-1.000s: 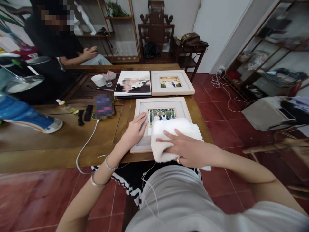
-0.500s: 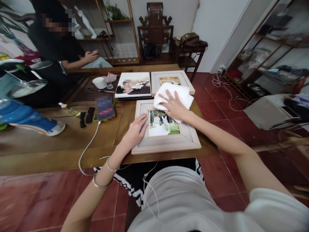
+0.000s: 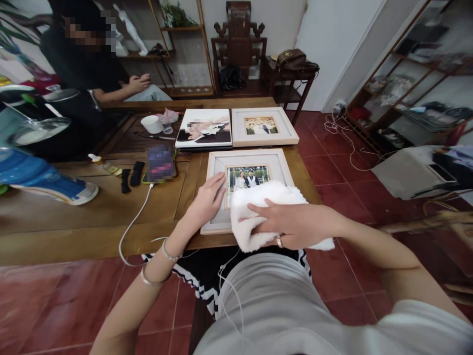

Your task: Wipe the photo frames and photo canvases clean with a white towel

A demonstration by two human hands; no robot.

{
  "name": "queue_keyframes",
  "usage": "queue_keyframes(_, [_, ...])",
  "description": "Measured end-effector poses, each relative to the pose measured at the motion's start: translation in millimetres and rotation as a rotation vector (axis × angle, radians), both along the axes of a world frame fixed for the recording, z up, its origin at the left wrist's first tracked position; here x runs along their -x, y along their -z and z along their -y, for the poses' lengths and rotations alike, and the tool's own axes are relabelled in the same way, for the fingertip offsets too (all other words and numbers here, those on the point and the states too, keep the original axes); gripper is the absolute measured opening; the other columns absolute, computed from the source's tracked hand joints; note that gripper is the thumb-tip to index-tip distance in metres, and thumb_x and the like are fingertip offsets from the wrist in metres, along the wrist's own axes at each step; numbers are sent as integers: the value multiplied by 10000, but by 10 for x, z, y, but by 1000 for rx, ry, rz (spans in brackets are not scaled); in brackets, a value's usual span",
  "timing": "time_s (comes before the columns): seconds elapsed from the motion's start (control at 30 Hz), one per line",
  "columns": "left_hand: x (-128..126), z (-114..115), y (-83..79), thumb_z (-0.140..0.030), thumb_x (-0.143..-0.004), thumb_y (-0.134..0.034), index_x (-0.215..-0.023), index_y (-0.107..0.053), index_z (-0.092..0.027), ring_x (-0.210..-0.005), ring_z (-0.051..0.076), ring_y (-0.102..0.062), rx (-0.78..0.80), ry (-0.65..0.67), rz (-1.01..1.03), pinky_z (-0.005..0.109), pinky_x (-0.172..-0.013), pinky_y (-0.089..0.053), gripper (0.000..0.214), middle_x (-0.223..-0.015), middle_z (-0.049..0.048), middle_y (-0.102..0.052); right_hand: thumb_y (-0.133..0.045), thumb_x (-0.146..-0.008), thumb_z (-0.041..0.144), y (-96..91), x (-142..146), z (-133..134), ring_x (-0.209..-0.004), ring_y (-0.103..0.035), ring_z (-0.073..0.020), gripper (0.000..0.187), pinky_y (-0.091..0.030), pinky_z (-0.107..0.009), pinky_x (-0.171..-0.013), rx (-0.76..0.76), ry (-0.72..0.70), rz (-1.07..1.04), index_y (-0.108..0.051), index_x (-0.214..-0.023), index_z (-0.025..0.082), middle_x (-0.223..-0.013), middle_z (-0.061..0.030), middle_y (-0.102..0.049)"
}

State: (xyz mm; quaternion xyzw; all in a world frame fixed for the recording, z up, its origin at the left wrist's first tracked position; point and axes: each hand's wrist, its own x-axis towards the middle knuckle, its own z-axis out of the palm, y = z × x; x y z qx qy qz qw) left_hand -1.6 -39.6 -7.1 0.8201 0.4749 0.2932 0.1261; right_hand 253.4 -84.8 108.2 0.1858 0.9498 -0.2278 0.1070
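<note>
A pale wooden picture frame with a wedding photo lies face up at the table's front edge. My left hand rests on the frame's left side, its fingers stretched out along the border. In my right hand is a white cloth, bunched under the fingers and spread over the lower right of the frame. The cloth hides the bottom of the photo and the near right corner, and part of it hangs past the table edge.
Behind lie a second framed photo and a photo album. To the left are a phone with a white cable, a small bottle, a white cup and a blue-labelled bottle. A person sits across the table.
My right hand has drawn the cloth from the frame's far edge toward me, uncovering the second framed photo and covering the near frame's lower right. My left hand stays put.
</note>
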Motion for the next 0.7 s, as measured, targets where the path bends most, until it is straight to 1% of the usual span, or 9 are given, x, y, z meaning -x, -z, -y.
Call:
queue_keyframes(0.07, [0, 0, -2, -306, -981, -389, -1329, -555, -70, -1354, 289, -469, 1, 0, -2, 481, -1156, -366, 453, -1414, 198, -532, -467, -865, 79, 29, -26, 0, -1467, -261, -238, 484, -290, -494, -1190, 34, 11, -42, -624, -1280, 272, -1429, -15, -550])
queue_keyframes(0.13, [0, -1, -3, -305, -980, -389, -1330, -554, -71, -1355, 289, -468, 0, 5, -8, 479, -1156, -366, 452, -1413, 198, -532, -475, -857, 71, 136, -28, -69, -1474, -236, -234, 508, -258, -480, -1204, -3, 65, -62, -593, -1318, 250, -1450, -30, -528])
queue_keyframes(0.23, [1, 0, -7, -307, -979, -393, -1333, -554, -95, -1355, 292, -468, -6, 11, -14, 491, -1148, -375, 443, -1415, 186, -534, -487, -850, 78, 343, 2, -291, -1488, -182, -259, 509, -209, -524, -1205, -172, 174, -72, -566, -1338, 201, -1509, -83, -452])
queue_keyframes(0.37, [-1, 5, -13, -301, -980, -394, -1321, -563, -88, -1354, 290, -469, -7, 6, -10, 488, -1147, -378, 436, -1412, 189, -537, -479, -862, 115, 531, 60, -763, -1490, -158, -323, 497, -201, -615, -1166, -421, 289, -97, -534, -1356, 128, -1547, -157, -373])
queue_keyframes(0.43, [0, 8, -17, -299, -981, -395, -1308, -572, -78, -1353, 288, -470, -7, 5, -7, 483, -1148, -377, 433, -1408, 194, -539, -469, -869, 127, 568, 68, -1027, -1488, -164, -333, 505, -195, -635, -1155, -506, 320, -113, -514, -1372, 109, -1542, -186, -371])
queue_keyframes(0.5, [3, 9, -19, -300, -981, -400, -1299, -579, -69, -1353, 288, -471, -8, 4, -8, 478, -1148, -377, 432, -1405, 198, -541, -460, -867, 119, 577, 54, -1250, -1490, -149, -338, 510, -150, -674, -1144, -571, 339, -115, -509, -1375, 109, -1536, -194, -377])
queue_keyframes(0.57, [6, 9, -19, -302, -980, -404, -1297, -581, -63, -1351, 287, -473, -8, -1, -11, 474, -1148, -378, 434, -1406, 198, -540, -452, -864, 104, 567, 24, -1385, -1494, -117, -345, 506, -100, -715, -1128, -597, 327, -104, -518, -1366, 109, -1520, -193, -403])
queue_keyframes(0.63, [8, 7, -16, -303, -981, -405, -1298, -581, -67, -1349, 285, -477, -7, -5, -14, 471, -1148, -380, 434, -1409, 194, -539, -446, -862, 90, 545, -5, -1392, -1496, -106, -344, 505, -97, -724, -1122, -570, 299, -91, -526, -1360, 107, -1488, -198, -447])
queue_keyframes(0.7, [7, 4, -11, -303, -983, -400, -1302, -580, -78, -1350, 280, -476, -10, -7, -14, 473, -1149, -378, 430, -1411, 188, -539, -447, -857, 82, 510, -21, -1256, -1492, -125, -344, 497, -131, -711, -1125, -507, 278, -68, -544, -1345, 105, -1463, -210, -474])
